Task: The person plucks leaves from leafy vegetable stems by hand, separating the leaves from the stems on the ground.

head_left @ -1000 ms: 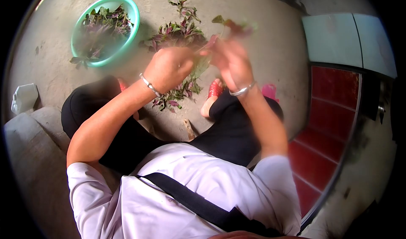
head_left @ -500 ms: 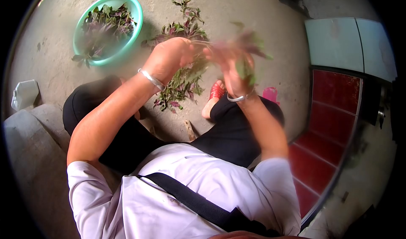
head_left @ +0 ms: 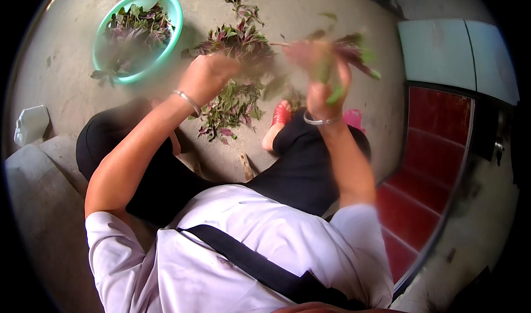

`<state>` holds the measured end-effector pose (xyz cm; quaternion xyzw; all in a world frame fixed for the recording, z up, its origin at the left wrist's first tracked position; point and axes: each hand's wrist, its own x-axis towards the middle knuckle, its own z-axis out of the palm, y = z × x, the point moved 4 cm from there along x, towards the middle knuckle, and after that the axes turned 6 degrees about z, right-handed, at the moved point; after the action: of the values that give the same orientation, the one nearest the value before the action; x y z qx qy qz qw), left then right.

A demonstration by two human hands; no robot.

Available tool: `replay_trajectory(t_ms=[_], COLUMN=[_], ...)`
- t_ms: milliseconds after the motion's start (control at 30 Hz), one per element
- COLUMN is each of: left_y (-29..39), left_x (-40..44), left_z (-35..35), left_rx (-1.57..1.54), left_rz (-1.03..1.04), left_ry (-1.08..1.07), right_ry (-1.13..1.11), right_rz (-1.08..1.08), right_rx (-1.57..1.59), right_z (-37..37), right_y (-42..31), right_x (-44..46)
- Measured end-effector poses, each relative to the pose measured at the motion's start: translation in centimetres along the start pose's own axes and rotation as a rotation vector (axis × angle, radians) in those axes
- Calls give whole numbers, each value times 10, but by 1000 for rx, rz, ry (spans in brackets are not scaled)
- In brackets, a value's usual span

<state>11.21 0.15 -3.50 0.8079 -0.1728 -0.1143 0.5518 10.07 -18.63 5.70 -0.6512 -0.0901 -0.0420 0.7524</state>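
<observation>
Above the bare grey floor (head_left: 315,8), just in front of the seated person's knees, the right hand (head_left: 326,86) grips a leafy sprig (head_left: 354,53), its fingers closed about it; the thin stem points toward the left hand, while the green and purple leaves spread out on the far side, blurred. Well apart from it, the left hand (head_left: 210,74) hangs over the near edge of the loose leaves (head_left: 235,102), its fingers too smeared to tell whether they hold anything. Those leaves lie in a straggling heap on the floor, running from between the feet to beyond the hands. Left of the heap stands a green basin (head_left: 177,30), part full of similar leaves, a few overhanging its near rim. A red sandal (head_left: 282,115) is on the right foot, beside the heap.
</observation>
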Motion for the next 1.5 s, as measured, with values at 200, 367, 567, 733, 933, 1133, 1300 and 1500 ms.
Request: replay_trajectory(t_ms=[200, 367, 567, 733, 933, 1133, 1300, 1500], left_y=[36, 39, 35, 14, 34, 44, 42, 43], left_x=[6, 4, -6, -15, -2, 2, 4, 4], left_z=[12, 22, 12, 22, 3, 2, 5, 1], left_rx=[-688, -728, 193, 590, 12, -534, -572, -758], left_rz=[-165, -133, 162, 164, 172, 60, 95, -61], left_ry=[-159, -267, -193, -276, 60, 64, 91, 23], right_ry=[57, 21, 77, 17, -33, -116, -114, -158], right_rz=[147, 150, 136, 74, 119, -9, -43, 20], right_rx=[154, 71, 122, 3, -115, -790, -653, -620], right_z=[8, 16, -1, -3, -6, 8, 14, 15], right_y=[15, 16, 12, 6, 22, 10, 18, 23], right_x=[-4, -4, 4, 8, 0, -2, -4, -5])
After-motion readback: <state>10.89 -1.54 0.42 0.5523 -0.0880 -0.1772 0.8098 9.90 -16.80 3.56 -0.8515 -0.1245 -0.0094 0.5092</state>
